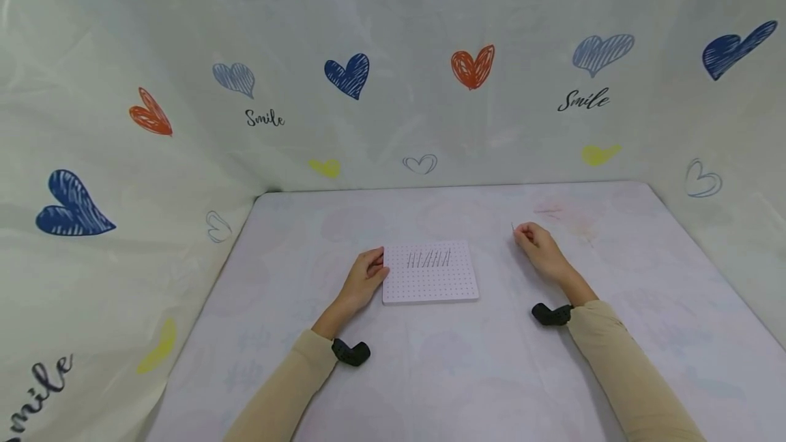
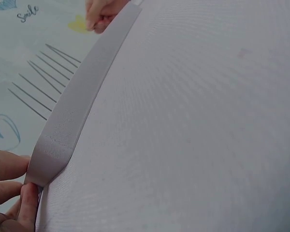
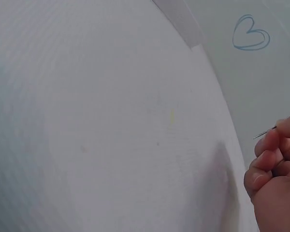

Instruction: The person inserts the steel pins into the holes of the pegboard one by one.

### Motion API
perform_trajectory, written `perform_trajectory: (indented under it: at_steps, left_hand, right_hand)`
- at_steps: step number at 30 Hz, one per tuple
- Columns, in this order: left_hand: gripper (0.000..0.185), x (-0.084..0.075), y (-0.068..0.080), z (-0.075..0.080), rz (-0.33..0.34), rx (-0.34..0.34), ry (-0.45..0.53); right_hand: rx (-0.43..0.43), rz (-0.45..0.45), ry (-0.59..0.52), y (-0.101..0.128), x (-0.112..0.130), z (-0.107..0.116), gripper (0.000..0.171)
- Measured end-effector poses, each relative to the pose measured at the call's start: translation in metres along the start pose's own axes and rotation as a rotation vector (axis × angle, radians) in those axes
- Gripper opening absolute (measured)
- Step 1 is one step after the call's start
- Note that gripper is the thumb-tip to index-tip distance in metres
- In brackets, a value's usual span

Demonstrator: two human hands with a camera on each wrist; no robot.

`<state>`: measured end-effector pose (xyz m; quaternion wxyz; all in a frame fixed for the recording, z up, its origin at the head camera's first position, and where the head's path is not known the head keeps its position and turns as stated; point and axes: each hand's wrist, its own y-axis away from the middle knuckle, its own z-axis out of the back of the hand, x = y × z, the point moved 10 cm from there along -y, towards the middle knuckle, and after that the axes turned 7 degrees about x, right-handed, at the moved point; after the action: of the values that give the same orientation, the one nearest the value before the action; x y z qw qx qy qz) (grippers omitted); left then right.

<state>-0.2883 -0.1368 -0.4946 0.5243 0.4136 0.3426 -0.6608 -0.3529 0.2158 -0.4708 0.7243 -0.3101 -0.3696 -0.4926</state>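
Observation:
A white board (image 1: 430, 286) dotted with rows of small holes lies flat on the table. Several thin dark metal pins (image 1: 429, 259) stand in a row toward its far side; from the left wrist view these upright pins (image 2: 35, 101) lean at slightly differing angles. My left hand (image 1: 364, 280) holds the board by its left edge, thumb and fingers at the corner. Off to the right of the board, my right hand (image 1: 542, 251) is raised over the table and pinches one thin metal pin (image 3: 264, 133) between thumb and forefinger, its tip sticking out.
The white table (image 1: 442, 374) reaches back to a pale curtain (image 1: 405, 114) printed with hearts and "Smile". A dark band device (image 1: 351, 352) sits at the left wrist, and a matching dark device (image 1: 551, 314) at the right wrist.

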Motion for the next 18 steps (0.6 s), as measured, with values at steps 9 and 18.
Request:
perform_trajectory:
  at_steps: [9, 18]
  left_hand:
    - [0.051, -0.002, 0.001, 0.0, 0.001, 0.0, -0.004]
    - [0.051, -0.001, 0.0, 0.001, -0.007, -0.002, 0.007]
  right_hand:
    - [-0.021, 0.105, -0.055, -0.004, 0.025, -0.009, 0.01]
    - [-0.023, 0.219, 0.029, 0.001, 0.062, -0.035, 0.005]
